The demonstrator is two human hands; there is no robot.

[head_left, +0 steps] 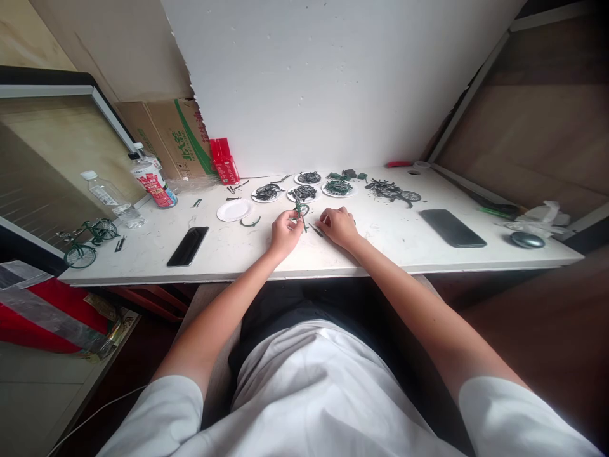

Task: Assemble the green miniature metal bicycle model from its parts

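At 12 o'clock the board [309,82] is matt and pitted; the white surface [404,236] is smooth, faintly glossy. The green bicycle piece [299,207] in the left hand [286,231] and the model bicycle [98,236] at 9 o'clock look slightly shiny, metal or plastic unclear. The water bottle [108,195] at 9 o'clock is clear plastic. At 10 o'clock, the carton [164,136] is matt cardboard; at 3 o'clock, the computer mouse [527,240] shines; at 6 o'clock, the T-shirt [323,393] is creased cloth.
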